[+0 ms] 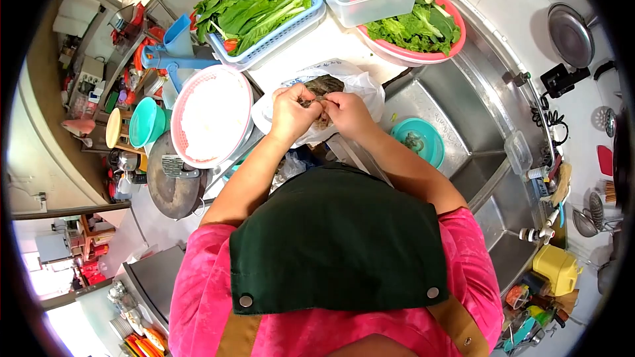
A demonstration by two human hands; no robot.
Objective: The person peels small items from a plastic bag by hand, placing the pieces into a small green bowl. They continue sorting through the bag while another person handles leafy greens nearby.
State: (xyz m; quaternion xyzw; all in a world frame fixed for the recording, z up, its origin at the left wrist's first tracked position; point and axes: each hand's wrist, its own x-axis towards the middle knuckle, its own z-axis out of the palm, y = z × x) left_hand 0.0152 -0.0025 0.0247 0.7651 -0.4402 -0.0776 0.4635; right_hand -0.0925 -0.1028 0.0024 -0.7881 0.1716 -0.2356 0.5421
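My left hand (pixel 294 114) and my right hand (pixel 349 116) meet over an open white plastic bag (pixel 367 89). Fingers of both are closed in a pinch on one small greyish-brown shrimp (pixel 319 100), mostly covered by the fingertips. More dark, greyish-brown contents (pixel 325 84) show inside the bag, behind and below my hands. To the right, in the sink, a teal bowl (pixel 433 140) holds a few grey, translucent pieces that look like peeled shrimp.
Left of the bag stands a pink-rimmed basket (pixel 246 109) with white contents, beside a round chopping board (pixel 169 192) bearing a cleaver (pixel 178 167). Leafy greens fill a blue basket (pixel 317 6) and a pink basin (pixel 456 39) behind. A clear plastic container (pixel 364 0) overlaps the basin. The metal sink (pixel 456 109) lies right.
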